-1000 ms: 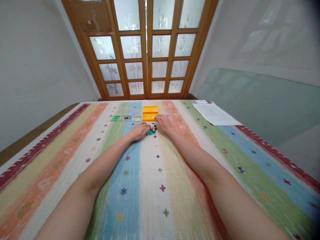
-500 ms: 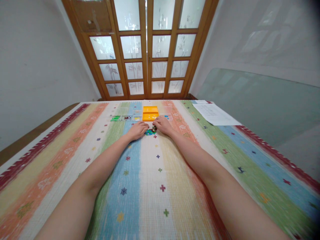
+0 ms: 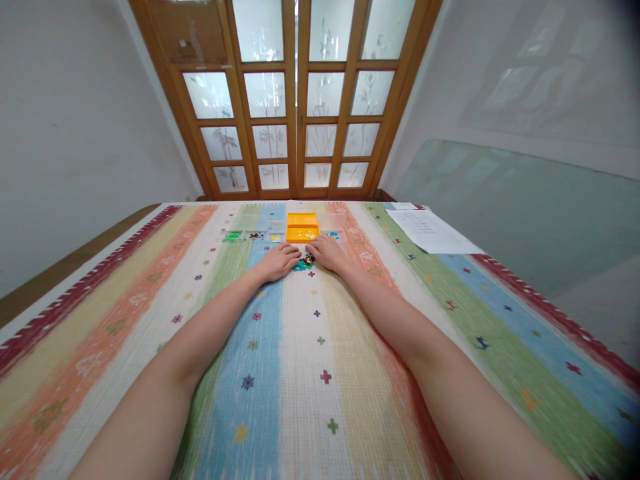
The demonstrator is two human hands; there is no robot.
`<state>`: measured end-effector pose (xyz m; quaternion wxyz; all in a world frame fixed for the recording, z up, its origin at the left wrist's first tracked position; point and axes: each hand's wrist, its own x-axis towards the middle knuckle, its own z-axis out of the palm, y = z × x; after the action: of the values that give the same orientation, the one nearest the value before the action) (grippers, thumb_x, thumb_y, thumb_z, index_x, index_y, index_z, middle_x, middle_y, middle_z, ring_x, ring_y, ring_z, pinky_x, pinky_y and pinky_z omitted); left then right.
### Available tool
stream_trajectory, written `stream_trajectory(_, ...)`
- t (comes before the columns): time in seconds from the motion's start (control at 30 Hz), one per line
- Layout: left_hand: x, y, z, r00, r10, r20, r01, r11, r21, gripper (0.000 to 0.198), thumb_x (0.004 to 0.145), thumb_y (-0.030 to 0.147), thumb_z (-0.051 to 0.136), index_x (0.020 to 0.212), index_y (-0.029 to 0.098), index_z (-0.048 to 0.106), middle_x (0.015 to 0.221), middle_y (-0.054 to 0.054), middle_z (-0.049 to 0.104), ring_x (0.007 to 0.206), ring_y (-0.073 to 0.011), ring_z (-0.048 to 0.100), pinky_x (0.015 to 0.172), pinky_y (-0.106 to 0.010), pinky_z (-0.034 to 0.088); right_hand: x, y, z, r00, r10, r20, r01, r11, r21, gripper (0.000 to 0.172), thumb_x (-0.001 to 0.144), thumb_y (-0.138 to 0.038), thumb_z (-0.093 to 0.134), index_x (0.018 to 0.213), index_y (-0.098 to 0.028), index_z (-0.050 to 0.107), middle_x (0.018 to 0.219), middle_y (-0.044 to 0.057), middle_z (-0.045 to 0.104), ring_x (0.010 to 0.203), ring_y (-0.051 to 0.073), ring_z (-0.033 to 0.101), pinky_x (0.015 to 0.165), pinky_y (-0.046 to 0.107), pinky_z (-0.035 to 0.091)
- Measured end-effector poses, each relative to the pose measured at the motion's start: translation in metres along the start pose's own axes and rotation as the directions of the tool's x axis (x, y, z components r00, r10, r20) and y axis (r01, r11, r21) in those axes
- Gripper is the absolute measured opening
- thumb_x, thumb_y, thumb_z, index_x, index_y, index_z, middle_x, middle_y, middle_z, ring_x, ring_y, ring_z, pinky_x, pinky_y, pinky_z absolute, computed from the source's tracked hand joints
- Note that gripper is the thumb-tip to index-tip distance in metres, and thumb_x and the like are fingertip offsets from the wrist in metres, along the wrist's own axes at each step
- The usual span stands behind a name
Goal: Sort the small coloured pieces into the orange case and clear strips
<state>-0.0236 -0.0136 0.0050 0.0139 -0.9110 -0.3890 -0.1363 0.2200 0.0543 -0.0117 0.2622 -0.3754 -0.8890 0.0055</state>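
A small pile of mixed blue, green, dark red and other tiny pieces (image 3: 303,263) lies on the striped tablecloth between my two hands. My left hand (image 3: 279,261) rests at the pile's left side, fingers bent together and tips at its edge. On the right, my right hand (image 3: 325,253) reaches over the pile with its fingers curled and pressed close. Whatever either hand pinches is too small to make out. Just beyond the hands stands an open orange box (image 3: 303,220), with a few pale pieces in its near half.
Left of the box, a clear compartment case (image 3: 240,228) holds green, dark red and yellow pieces. Blue pieces (image 3: 333,235) lie in a clear case to its right. Printed papers (image 3: 430,230) lie at the far right of the tablecloth (image 3: 300,400). Wood-framed glass doors stand behind.
My right hand has drawn slightly back from the orange box's front edge, and its fingers have shifted at the pile. My left hand stays nearly in place. The view has tilted slightly.
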Motion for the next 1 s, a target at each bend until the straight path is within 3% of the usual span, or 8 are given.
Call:
stream_trajectory(0.17, 0.0, -0.004, 0.004, 1.0, -0.006, -0.015, 0.006, 1.0, 0.003, 0.054, 0.114, 0.042, 0.026, 0.139, 0.021, 0.07, 0.146, -0.009, 0.067, 0.136, -0.0262, 0.055, 0.125, -0.045, 0.035, 0.001, -0.004, -0.001, 0.999, -0.024, 0.034, 0.02, 0.994, 0.106, 0.04, 0.112, -0.035, 0.047, 0.097, -0.019, 0.081, 0.104, 0.009, 0.081, 0.1, 0.023, 0.067, 0.094, 0.034, 0.043)
stream_trajectory(0.33, -0.002, -0.011, 0.004, 0.997, -0.035, -0.066, 0.034, 0.999, -0.02, 0.051, 0.114, 0.039, 0.029, 0.135, 0.02, 0.072, 0.142, -0.009, 0.07, 0.135, -0.0249, 0.058, 0.124, -0.045, 0.038, 0.001, -0.006, -0.005, 0.999, 0.05, -0.001, -0.049, 0.994, 0.094, 0.045, 0.113, -0.035, 0.043, 0.09, -0.018, 0.078, 0.1, 0.01, 0.079, 0.093, 0.022, 0.065, 0.086, 0.033, 0.041)
stream_trajectory(0.53, -0.01, -0.033, -0.002, 0.951, -0.17, -0.258, 0.157, 0.985, -0.071, 0.052, 0.114, 0.04, 0.03, 0.138, 0.017, 0.071, 0.144, -0.011, 0.068, 0.138, -0.025, 0.056, 0.125, -0.046, 0.038, 0.001, -0.001, -0.005, 0.995, 0.099, -0.009, -0.097, 0.989, 0.11, 0.045, 0.112, -0.035, 0.045, 0.084, -0.018, 0.077, 0.095, 0.01, 0.078, 0.088, 0.022, 0.062, 0.083, 0.032, 0.041)
stream_trajectory(0.7, -0.026, -0.073, -0.008, 0.841, -0.353, -0.41, 0.32, 0.935, -0.151, 0.052, 0.113, 0.036, 0.029, 0.137, 0.018, 0.072, 0.143, -0.012, 0.069, 0.137, -0.0259, 0.057, 0.124, -0.048, 0.04, 0.0, -0.008, -0.01, 1.0, 0.027, 0.014, -0.029, 0.972, 0.232, 0.04, 0.108, -0.035, 0.05, 0.084, -0.019, 0.077, 0.092, 0.008, 0.078, 0.088, 0.022, 0.065, 0.082, 0.031, 0.044)
stream_trajectory(0.83, -0.042, -0.103, -0.013, 0.705, -0.509, -0.494, 0.457, 0.859, -0.232, 0.052, 0.111, 0.035, 0.028, 0.131, 0.017, 0.073, 0.14, -0.014, 0.07, 0.136, -0.0278, 0.059, 0.123, -0.05, 0.041, -0.001, -0.027, -0.018, 0.994, -0.082, 0.069, 0.048, 0.916, 0.399, 0.039, 0.106, -0.032, 0.05, 0.082, -0.02, 0.078, 0.089, 0.005, 0.078, 0.087, 0.02, 0.068, 0.085, 0.03, 0.047)
stream_trajectory(1.0, -0.06, -0.13, -0.014, 0.546, -0.654, -0.523, 0.594, 0.743, -0.31, 0.056, 0.11, 0.032, 0.022, 0.125, 0.015, 0.073, 0.136, -0.016, 0.072, 0.134, -0.0283, 0.06, 0.124, -0.05, 0.039, 0.001, -0.05, -0.024, 0.967, -0.217, 0.133, 0.122, 0.854, 0.505, 0.034, 0.104, -0.029, 0.053, 0.085, -0.021, 0.08, 0.093, 0.005, 0.079, 0.091, 0.019, 0.069, 0.092, 0.03, 0.05)
